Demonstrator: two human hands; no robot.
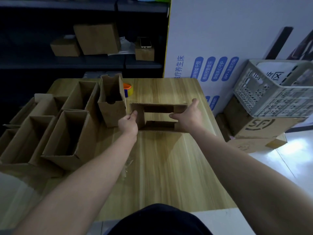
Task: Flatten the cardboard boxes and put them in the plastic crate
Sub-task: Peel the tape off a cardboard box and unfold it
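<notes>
The left hand (pixel 127 123) has a curled grip on the left wall of an open cardboard box (pixel 159 108). The right hand (pixel 188 113) clasps its right wall, thumb inside, fingers stretched along the far corner. The box sits mid-tabletop (pixel 169 175), with bare wood near it. More open boxes (pixel 67 136) crowd the left. The plastic crate (pixel 271 97) stands off the right edge.
</notes>
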